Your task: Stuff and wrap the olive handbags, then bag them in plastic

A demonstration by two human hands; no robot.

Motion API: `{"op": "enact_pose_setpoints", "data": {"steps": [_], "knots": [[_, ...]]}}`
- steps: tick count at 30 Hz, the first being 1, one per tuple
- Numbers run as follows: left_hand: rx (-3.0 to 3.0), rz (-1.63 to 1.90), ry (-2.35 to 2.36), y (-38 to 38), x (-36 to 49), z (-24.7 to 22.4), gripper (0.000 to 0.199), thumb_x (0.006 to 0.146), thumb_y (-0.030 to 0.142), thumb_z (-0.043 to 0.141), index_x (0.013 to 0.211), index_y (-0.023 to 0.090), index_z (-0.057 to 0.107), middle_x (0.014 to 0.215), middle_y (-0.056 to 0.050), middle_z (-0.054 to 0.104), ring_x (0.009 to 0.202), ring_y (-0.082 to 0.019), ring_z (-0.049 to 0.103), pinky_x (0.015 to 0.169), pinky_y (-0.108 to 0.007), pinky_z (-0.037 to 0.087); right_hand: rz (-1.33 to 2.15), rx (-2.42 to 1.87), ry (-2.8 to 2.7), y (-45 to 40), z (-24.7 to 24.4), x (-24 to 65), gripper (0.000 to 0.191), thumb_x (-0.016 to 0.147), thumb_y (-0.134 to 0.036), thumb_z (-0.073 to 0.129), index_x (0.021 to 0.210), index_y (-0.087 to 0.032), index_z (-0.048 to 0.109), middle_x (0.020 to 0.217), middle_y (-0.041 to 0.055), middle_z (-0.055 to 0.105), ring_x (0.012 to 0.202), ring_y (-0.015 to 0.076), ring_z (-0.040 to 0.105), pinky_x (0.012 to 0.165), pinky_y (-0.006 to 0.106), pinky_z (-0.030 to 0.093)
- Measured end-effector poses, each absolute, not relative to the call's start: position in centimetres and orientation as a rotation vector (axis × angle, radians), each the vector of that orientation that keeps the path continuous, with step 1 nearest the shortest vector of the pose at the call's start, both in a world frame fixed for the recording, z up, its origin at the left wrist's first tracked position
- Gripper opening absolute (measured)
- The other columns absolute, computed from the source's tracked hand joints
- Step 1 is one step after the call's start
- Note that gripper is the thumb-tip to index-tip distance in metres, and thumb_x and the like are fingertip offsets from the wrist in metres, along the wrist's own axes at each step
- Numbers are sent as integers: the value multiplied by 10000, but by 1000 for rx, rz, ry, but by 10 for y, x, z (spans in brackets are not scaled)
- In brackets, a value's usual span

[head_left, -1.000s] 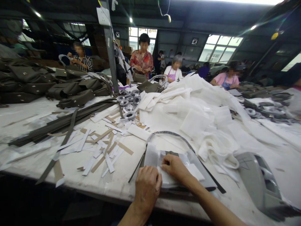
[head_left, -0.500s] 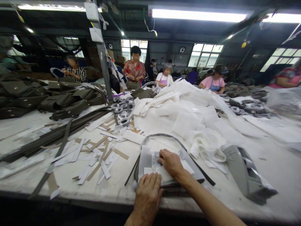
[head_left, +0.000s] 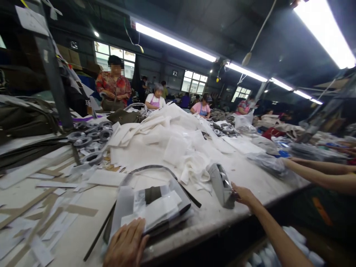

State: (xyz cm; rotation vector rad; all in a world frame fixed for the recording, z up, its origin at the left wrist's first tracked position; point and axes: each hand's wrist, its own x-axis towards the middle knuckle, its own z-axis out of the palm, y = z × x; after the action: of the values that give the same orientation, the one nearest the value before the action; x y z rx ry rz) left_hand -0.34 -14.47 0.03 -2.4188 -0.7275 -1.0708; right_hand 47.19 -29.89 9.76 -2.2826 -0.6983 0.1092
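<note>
A dark bag (head_left: 171, 221) wrapped in clear plastic lies near the table's front edge, its handle (head_left: 155, 167) arching away from me. White sheets (head_left: 164, 209) and a small dark patch show on its top. My left hand (head_left: 126, 241) rests on the bag's near left corner, fingers laid flat on it. Off to the right, my right hand (head_left: 243, 194) is at the near end of a grey tape dispenser (head_left: 221, 185); its fingers reach the dispenser's edge, and what they close on is too small to make out.
White sheets (head_left: 167, 137) are heaped behind the bag. Paper strips (head_left: 80, 210) and tape rolls (head_left: 105, 135) lie left. A metal post (head_left: 52, 78) rises at back left. Another person's arms (head_left: 314, 170) reach over the table at right, touching plastic. People stand across the table.
My right hand has left the bag's top and moved right to the tape dispenser. My left hand stays on the bag. The view has turned right and tilted.
</note>
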Motion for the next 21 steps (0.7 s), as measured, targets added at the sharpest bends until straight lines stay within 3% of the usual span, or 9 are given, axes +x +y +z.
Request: {"op": "enact_pose_setpoints", "data": {"steps": [5, 11, 14, 17, 21], "knots": [[-2417, -1038, -706, -145, -5, -1, 265, 935, 263, 496, 1152, 180, 624, 1090, -52, 727, 951, -215, 653, 916, -383, 405, 330, -2126, -587, -285, 82, 477, 343, 614, -532, 602, 577, -191, 613, 584, 33, 640, 576, 182, 591, 517, 280, 449], [-2406, -1058, -672, -144, -5, 1, 254, 950, 235, 456, 1128, 189, 631, 1076, -43, 734, 934, -208, 657, 904, -381, 407, 183, -1995, -476, -299, 80, 470, 394, 595, -579, 558, 671, -197, 622, 635, 13, 610, 662, 181, 579, 624, 279, 476], [-2420, -1077, -710, -144, -3, 1, 259, 954, 266, 482, 1150, 176, 626, 1078, -54, 730, 926, -211, 655, 905, -384, 407, 184, -2019, -418, -318, 62, 460, 373, 589, -576, 538, 624, -210, 596, 589, 12, 576, 596, 177, 548, 566, 286, 459], [-2439, -1091, -779, -148, -2, 2, 253, 963, 254, 483, 1154, 171, 627, 1081, -56, 726, 942, -207, 654, 928, -380, 400, 242, -2080, -393, -334, 40, 449, 320, 548, -544, 525, 532, -227, 555, 516, 27, 553, 536, 194, 535, 518, 308, 451], [-2494, -1123, -915, -162, 0, 10, 238, 968, 244, 489, 1155, 191, 626, 1081, -35, 724, 970, -185, 653, 955, -343, 398, 351, -2105, -529, -325, 43, 421, 353, 546, -568, 568, 593, -225, 636, 591, 50, 630, 629, 240, 595, 607, 342, 501]]}}
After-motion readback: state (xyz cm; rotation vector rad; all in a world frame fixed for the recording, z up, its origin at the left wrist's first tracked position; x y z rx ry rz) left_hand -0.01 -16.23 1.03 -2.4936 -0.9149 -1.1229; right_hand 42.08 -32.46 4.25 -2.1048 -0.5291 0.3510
